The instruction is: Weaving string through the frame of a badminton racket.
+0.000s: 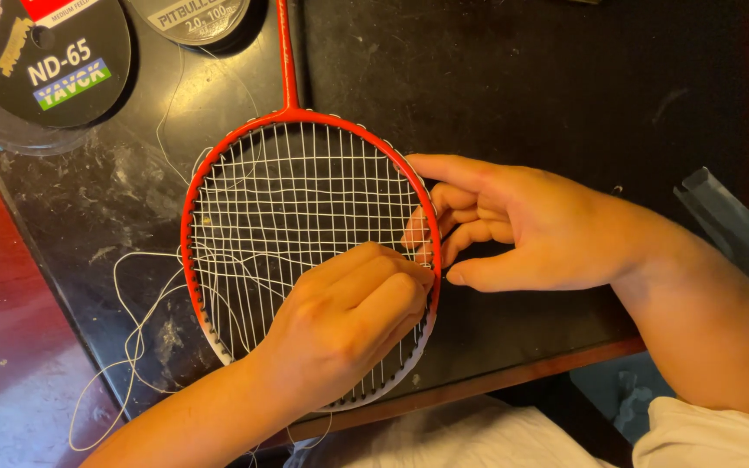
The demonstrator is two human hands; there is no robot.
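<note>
Warm, dim indoor light, sharp focus throughout, soft shadows, faint tabletop sheen.

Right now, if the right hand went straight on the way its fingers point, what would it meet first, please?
The right hand points leftward and already touches the red racket frame at its right side; beyond that, probably the white strings.

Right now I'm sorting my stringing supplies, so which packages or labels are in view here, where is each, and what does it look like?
String spool: top left corner of the black table, round, black label with a yellow, green and blue patch and a red-and-white strip.
Second spool: top edge, left of the red racket shaft, round, grey-white label, partly cut off.
Clear plastic sleeve: right edge, no label visible.
</note>
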